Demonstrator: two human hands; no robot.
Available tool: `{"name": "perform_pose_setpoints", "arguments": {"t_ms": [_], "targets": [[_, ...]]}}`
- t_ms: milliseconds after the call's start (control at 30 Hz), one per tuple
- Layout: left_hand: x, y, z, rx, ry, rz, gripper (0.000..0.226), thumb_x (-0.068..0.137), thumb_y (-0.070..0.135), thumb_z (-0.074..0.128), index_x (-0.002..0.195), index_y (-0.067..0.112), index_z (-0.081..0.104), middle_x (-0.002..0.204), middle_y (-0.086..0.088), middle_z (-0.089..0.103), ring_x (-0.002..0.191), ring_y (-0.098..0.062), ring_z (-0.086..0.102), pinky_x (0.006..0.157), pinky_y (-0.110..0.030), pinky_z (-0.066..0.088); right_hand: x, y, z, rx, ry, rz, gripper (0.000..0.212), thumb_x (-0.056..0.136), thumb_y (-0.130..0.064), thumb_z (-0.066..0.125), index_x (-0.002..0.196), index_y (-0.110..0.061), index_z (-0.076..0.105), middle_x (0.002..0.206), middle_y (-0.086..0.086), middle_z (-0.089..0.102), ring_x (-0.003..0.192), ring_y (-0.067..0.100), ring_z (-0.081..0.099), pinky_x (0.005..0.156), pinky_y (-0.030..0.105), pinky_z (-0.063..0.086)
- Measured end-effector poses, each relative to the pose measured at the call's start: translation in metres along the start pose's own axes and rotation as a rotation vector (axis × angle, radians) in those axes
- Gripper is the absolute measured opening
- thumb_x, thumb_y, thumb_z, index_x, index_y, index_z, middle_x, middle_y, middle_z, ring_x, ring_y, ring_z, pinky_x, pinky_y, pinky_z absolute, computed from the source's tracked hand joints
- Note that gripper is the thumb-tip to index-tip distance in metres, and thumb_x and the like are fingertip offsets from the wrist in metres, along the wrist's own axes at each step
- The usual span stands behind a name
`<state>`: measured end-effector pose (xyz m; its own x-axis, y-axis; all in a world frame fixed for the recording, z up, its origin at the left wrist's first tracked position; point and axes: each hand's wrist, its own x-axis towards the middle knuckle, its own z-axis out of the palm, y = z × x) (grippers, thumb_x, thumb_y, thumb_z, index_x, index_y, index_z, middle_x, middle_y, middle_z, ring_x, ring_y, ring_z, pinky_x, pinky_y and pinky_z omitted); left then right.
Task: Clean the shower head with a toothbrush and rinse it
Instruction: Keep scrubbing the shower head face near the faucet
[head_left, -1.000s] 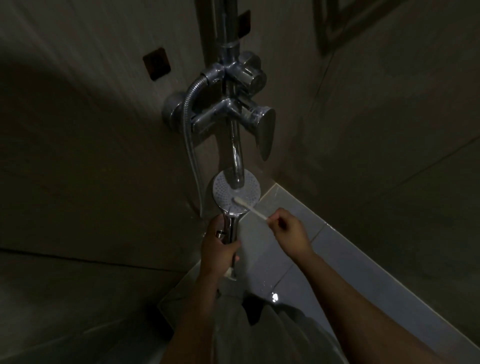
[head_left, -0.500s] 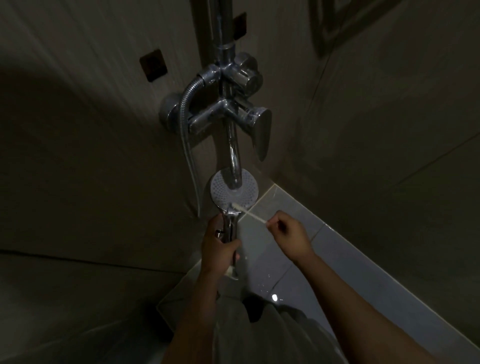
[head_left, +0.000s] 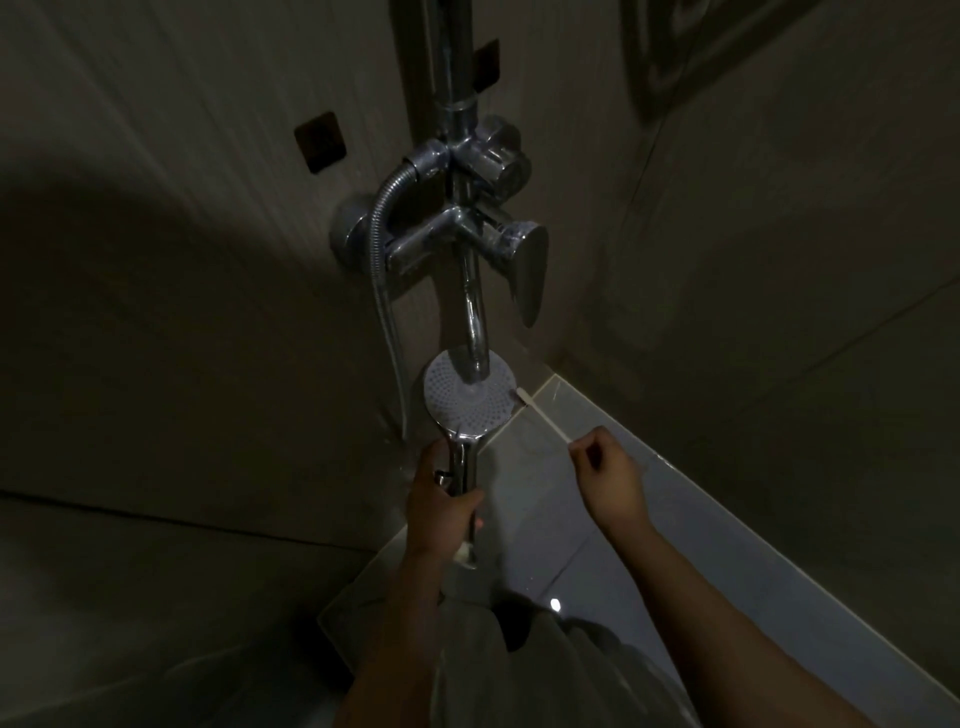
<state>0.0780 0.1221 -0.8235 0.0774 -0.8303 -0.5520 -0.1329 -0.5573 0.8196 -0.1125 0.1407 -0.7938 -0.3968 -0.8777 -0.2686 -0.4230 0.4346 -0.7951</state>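
The left hand (head_left: 441, 506) grips the shower head (head_left: 470, 397) by its chrome handle, face up under the tap spout (head_left: 475, 332). The right hand (head_left: 608, 480) pinches the toothbrush (head_left: 540, 418), bristles at the face's right rim.

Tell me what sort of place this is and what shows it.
Most likely a dim, tiled shower stall or bathroom corner. A chrome wall-mounted mixer tap with a lever handle, a ribbed metal shower hose and the round chrome hand shower head with a white nozzle face show it.
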Motion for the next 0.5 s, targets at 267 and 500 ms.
{"name": "perform_pose_setpoints", "arguments": {"t_ms": [267,500], "targets": [[-0.006,-0.016,-0.002,0.117,-0.063,0.045,0.079,0.072,-0.012,0.068,0.136,0.030,0.044,0.127,-0.006,0.056,0.060,-0.008,0.066,0.046,-0.014,0.047,-0.004,0.006,-0.007,0.007,0.080,0.045,0.013,0.095,-0.017,0.050,0.087,-0.009,0.056,0.076,0.004,0.059,0.067,0.015,0.054,0.058,0.026,0.040],[-0.004,-0.034,-0.019,0.106,0.027,-0.044,0.051,0.065,-0.001,0.071,0.115,0.003,0.059,0.075,-0.018,0.064,0.045,-0.014,0.058,0.043,-0.024,0.046,-0.006,0.005,-0.013,0.069,0.086,0.112,0.013,0.096,-0.020,0.048,0.090,-0.010,0.055,0.074,0.003,0.056,0.064,0.015,0.050,0.057,0.025,0.039]]}}
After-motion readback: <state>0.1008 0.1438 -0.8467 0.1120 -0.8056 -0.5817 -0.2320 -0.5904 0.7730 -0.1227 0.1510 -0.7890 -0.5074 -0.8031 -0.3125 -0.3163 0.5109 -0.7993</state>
